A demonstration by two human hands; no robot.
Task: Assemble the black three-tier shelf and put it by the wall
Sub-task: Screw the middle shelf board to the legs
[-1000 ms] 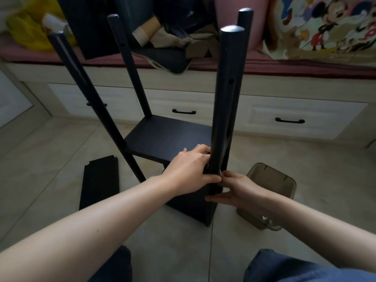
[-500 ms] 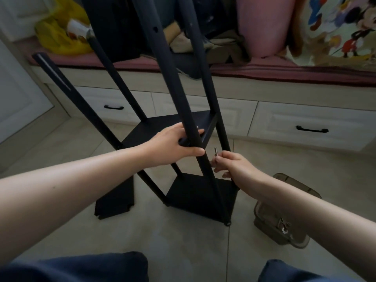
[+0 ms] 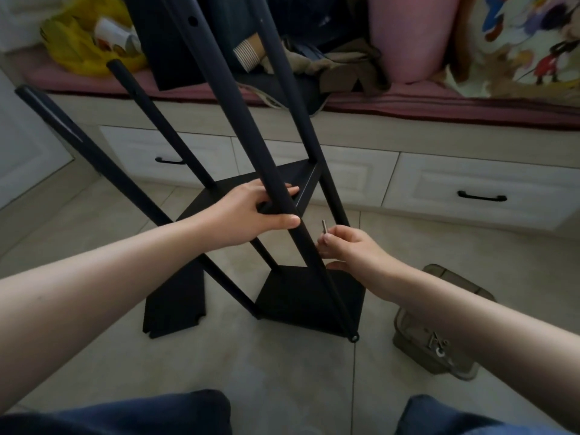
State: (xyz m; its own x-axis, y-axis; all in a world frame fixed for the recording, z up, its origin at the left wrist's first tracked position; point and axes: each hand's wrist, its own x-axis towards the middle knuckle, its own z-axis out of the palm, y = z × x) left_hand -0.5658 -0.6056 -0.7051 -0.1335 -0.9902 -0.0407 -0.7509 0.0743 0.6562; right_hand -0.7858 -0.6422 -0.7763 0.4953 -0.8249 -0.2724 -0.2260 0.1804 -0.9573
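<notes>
Tops cut off, small parts unreadable
Both near shelf poles point(image 3: 226, 89) run off the top edge. The metal bits point(image 3: 437, 345) in the plastic box point(image 3: 461, 282) are too small to tell. The right edge cuts the printed cushion point(image 3: 518, 42).

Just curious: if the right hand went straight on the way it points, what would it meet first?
Likely the near black pole, right beside the right hand pinching a metal pin; depth is unclear.

- Yellow plastic bag point(image 3: 78, 54) at far L of maroon seat pad point(image 3: 439, 105).
- Crumpled clothes point(image 3: 339, 61) mid-pad.
- Pink bolster point(image 3: 408, 36) upright, w/ cartoon-print cushion point(image 3: 518, 42) just beside it on R.
- White drawers point(image 3: 470, 183) w/ black handles point(image 3: 481, 197) under the pad.
- Beige tile floor point(image 3: 282, 365).
</notes>
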